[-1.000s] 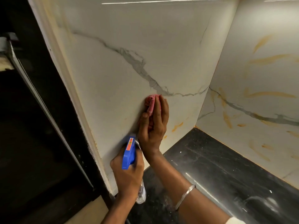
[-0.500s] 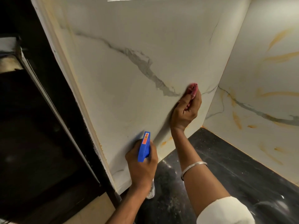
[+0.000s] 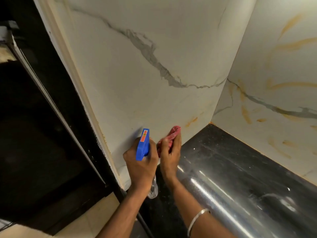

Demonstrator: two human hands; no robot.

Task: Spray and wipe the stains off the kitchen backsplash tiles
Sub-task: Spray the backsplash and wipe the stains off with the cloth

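Marble backsplash tiles (image 3: 145, 83) meet dark table (image 3: 240, 160) at corner. Left hand (image 3: 139, 166) grip wraps spray bottle (image 3: 143, 144); right hand (image 3: 169, 156) grip pinches pink cloth (image 3: 171, 134) against tile, orange stain (image 3: 191, 121) near.

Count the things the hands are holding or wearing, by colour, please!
Blue: 1, the spray bottle in the left hand
Pink: 1, the cloth in the right hand
Silver: 1, the bangle on the right wrist
Total: 3
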